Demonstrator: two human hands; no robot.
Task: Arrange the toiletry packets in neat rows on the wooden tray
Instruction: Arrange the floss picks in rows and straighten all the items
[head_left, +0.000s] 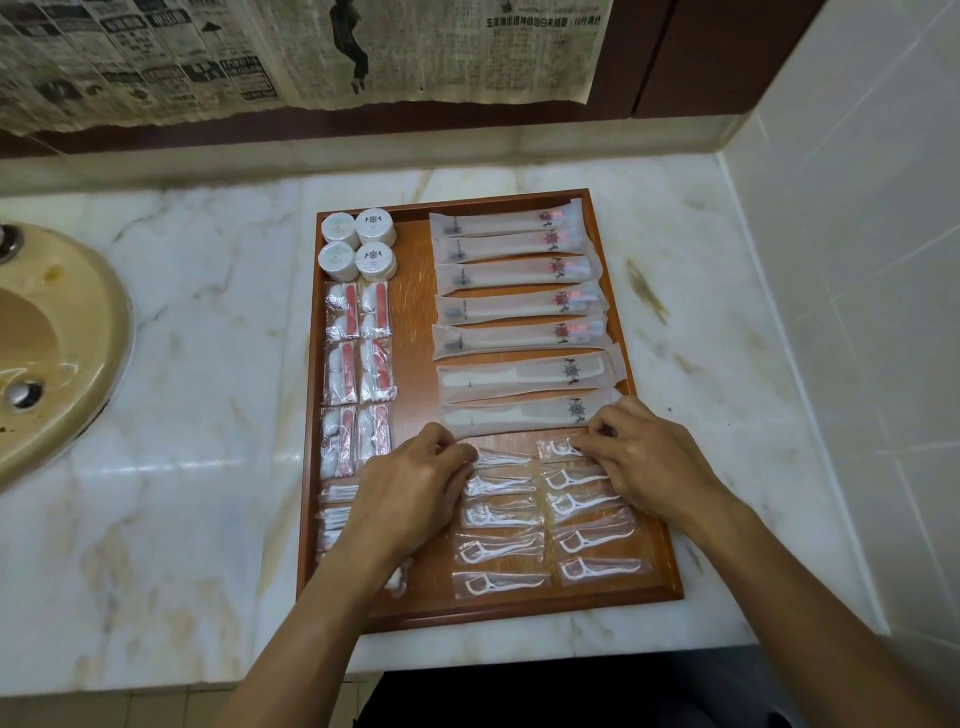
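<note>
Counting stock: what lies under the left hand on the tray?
The left hand covers packets at the wooden tray's near left. Only their white edges show; contents and count are hidden.

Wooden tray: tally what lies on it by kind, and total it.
Round white soap discs: 4
Long frosted toothbrush packets: 5
Frosted comb packets: 2
Red-and-white sachets: 6
Clear floss-pick packets: 10
Total: 27, besides packets hidden under the left hand

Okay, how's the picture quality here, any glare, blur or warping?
Head view: even, soft light, with faint glare on the marble counter near the wooden tray; wide-angle bending curves the counter edges; the floss packets are sharp, while the newspaper print at the top is soft.
</note>
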